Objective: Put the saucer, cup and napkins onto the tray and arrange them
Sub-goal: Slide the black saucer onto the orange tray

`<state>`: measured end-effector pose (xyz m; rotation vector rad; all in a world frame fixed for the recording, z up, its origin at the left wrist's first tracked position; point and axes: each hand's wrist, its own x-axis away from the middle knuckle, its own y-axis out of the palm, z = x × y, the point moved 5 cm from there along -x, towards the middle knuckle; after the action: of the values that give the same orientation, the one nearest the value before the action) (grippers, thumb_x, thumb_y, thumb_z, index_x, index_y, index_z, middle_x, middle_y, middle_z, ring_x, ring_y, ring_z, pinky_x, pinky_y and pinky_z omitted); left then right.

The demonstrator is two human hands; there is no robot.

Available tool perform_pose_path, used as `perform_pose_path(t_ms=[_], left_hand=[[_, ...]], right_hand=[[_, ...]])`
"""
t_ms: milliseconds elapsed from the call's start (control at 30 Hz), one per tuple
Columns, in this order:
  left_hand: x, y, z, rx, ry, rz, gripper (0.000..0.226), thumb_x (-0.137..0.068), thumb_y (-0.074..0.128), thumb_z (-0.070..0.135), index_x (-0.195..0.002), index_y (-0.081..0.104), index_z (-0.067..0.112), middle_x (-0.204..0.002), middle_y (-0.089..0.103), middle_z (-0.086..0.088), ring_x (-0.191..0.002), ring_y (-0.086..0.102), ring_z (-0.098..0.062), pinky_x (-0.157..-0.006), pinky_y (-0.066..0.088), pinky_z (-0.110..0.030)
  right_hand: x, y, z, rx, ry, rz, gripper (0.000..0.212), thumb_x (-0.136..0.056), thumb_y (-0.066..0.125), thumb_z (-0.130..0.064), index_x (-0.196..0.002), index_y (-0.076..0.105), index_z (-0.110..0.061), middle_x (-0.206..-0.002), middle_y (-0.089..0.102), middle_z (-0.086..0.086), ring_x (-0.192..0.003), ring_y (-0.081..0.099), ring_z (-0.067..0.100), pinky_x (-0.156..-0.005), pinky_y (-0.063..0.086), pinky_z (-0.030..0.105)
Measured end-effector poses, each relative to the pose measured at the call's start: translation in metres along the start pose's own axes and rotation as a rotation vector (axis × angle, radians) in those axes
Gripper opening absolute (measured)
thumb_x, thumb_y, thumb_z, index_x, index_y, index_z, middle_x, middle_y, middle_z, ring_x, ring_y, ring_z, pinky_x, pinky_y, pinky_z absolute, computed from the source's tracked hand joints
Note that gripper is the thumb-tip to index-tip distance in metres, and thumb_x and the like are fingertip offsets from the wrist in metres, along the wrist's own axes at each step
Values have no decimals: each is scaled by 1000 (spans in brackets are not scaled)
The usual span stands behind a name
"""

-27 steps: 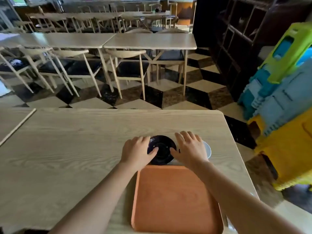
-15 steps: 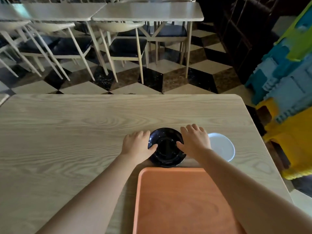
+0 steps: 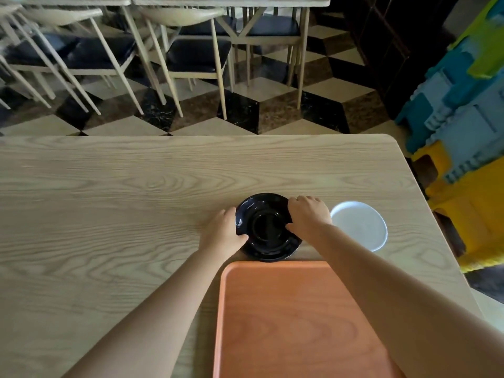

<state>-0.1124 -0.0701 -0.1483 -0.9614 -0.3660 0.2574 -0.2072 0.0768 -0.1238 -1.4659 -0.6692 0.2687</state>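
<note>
Head view: the black saucer (image 3: 268, 227) is gripped at both rims by the left hand (image 3: 222, 236) and right hand (image 3: 308, 216). It looks hard, shiny, slippery and easily broken.

Dim, soft daylight; perhaps edge-warped.

Both hands (image 3: 223, 236) grip black saucer (image 3: 268, 227)

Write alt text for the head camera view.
Two bare hands, left hand and right hand, grip opposite edges of a black saucer on a wooden table, just beyond an empty orange tray. A white dish sits to the right.
</note>
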Motion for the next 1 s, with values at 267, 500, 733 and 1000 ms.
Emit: perform_pose_path(t_ms=[267, 500, 733, 1000], left_hand=[[16, -22, -17, 515, -61, 129, 52, -73, 47, -15, -114, 62, 14, -101, 70, -9, -93, 63, -23, -85, 50, -37], [63, -52, -37, 762, -196, 117, 40, -79, 57, -9, -104, 66, 21, -87, 66, 1, -67, 66, -7, -54, 56, -23], [122, -16, -43, 830, -249, -120, 50, -80, 54, -12, -94, 69, 34, -73, 73, 21, -72, 69, -2, -58, 53, -15], [139, 0, -55, 567, -269, -68, 47, -71, 65, 1, -101, 69, 36, -72, 69, 9, -60, 61, -4, -67, 55, -27]], right_hand=[[14, -15, -7, -371, 82, 136, 30, -78, 48, 4, -107, 54, -4, -107, 57, 19, -97, 56, 39, -68, 39, 34], [64, -34, -7, -842, 84, 278, 34, -72, 56, -4, -97, 69, -24, -83, 67, -5, -69, 59, 16, -58, 40, 16], [121, 30, -5, -975, 249, 114, 34, -71, 61, -2, -98, 71, -20, -85, 73, 0, -73, 66, 18, -75, 49, 30], [150, 67, -4, -1056, 338, 37, 36, -67, 59, 1, -86, 73, -28, -78, 74, -9, -62, 69, 10, -69, 54, 28]])
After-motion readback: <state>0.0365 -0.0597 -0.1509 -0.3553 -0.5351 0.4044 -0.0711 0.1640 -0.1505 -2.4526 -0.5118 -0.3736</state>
